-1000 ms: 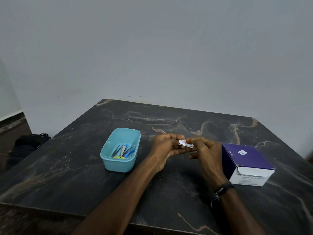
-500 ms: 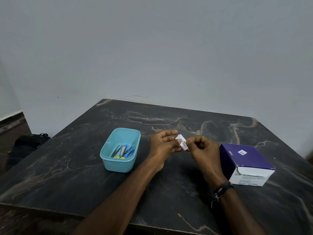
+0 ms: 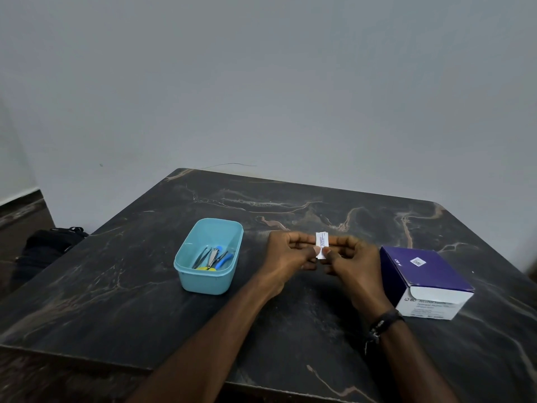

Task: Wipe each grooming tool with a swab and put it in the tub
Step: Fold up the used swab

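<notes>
Closest in, two bare forearms reach up from the bottom edge over the dark marbled surface (image 3: 116,301), the right one wearing a dark wristband (image 3: 383,322). Moving up, the left hand (image 3: 287,257) and the right hand (image 3: 353,264) meet in the middle, raised a little off the stone. Between them stands a small white swab packet (image 3: 321,245), upright, long side vertical, fine blue print down its face. Both hands pinch it: the left thumb and forefinger grip its left edge, the right thumb and forefinger its right edge, the other fingers curled in behind. The packet looks unopened, though at this size that is hard to tell for sure.

Out to the left, well apart from the hands, sits the light blue tub (image 3: 186,257), open-topped, resting flat. Inside it lie the grooming tools (image 3: 213,257): a silver nail clipper, slim metal pieces, something with blue handles and a bit of yellow at the near wall. Exactly how many, I cannot tell.

On the right, just beside the right hand, a purple and white box (image 3: 421,274) lies on its side, white label end facing the near edge.

Further back the surface ends at a plain grey wall (image 3: 261,82). Far left, down on the floor, a black bag (image 3: 49,245) slumps by the skirting.
</notes>
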Tool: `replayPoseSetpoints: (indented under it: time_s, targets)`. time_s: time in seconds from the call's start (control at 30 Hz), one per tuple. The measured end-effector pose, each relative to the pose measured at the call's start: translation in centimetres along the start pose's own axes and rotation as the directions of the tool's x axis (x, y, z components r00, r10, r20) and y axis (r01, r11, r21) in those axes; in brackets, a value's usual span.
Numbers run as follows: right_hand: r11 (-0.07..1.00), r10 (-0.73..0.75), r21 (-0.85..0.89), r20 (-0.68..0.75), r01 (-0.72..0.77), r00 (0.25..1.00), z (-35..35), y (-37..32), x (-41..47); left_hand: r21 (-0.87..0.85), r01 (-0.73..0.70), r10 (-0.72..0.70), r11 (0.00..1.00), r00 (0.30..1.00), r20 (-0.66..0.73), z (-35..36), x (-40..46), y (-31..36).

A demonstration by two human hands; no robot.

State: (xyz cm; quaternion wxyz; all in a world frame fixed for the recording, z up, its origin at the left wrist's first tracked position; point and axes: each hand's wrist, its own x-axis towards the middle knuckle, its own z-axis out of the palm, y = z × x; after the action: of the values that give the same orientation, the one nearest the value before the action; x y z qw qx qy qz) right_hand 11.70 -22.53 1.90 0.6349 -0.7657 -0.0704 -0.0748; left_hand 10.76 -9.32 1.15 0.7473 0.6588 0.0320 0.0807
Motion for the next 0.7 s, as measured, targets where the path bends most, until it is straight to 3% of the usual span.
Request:
replayPoseSetpoints:
  time_s: [0.33,0.7]
  targets:
    - [0.980,0.166,0.087,0.126,-0.177,0.978,-0.2,-1.4,-0.3,0.135,-0.026,0.028,0.990,1.000,-0.013,-0.3,0.0,0.0]
    - [0.963,0.141,0.210,0.134,-0.168,0.981,-0.1,-1.8,-0.7,-0.002,0.014,-0.014,1.000,1.000,0.005,-0.2,-0.1,0.6]
